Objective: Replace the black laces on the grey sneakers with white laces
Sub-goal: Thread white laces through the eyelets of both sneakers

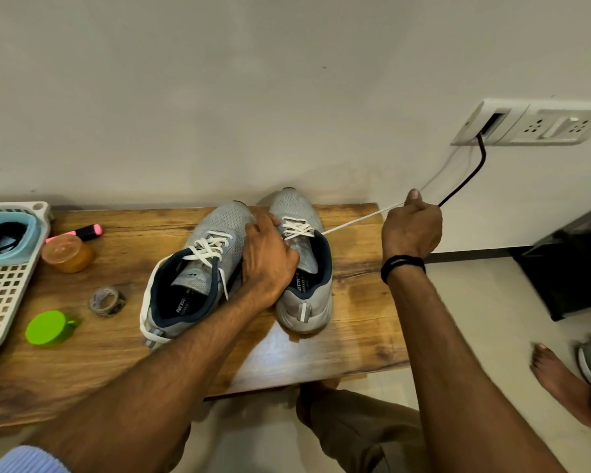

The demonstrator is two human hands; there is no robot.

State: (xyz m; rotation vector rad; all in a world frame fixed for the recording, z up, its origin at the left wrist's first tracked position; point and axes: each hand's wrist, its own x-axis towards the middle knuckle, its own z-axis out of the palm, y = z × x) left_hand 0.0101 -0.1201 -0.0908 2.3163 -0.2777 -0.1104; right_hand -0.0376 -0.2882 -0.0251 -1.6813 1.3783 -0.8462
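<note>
While lace is drawn: right hand (411, 227) grips the taut white lace (359, 220).
Left hand (268, 257): closed on right sneaker (304, 268); should hold firmly.

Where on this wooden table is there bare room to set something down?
Bare wood lies along the wooden table's right edge beside the right grey sneaker, and along the near edge in front of the left grey sneaker. The left end is crowded: white lattice basket, green lid, patterned tape roll, amber jar, pink highlighter.
</note>
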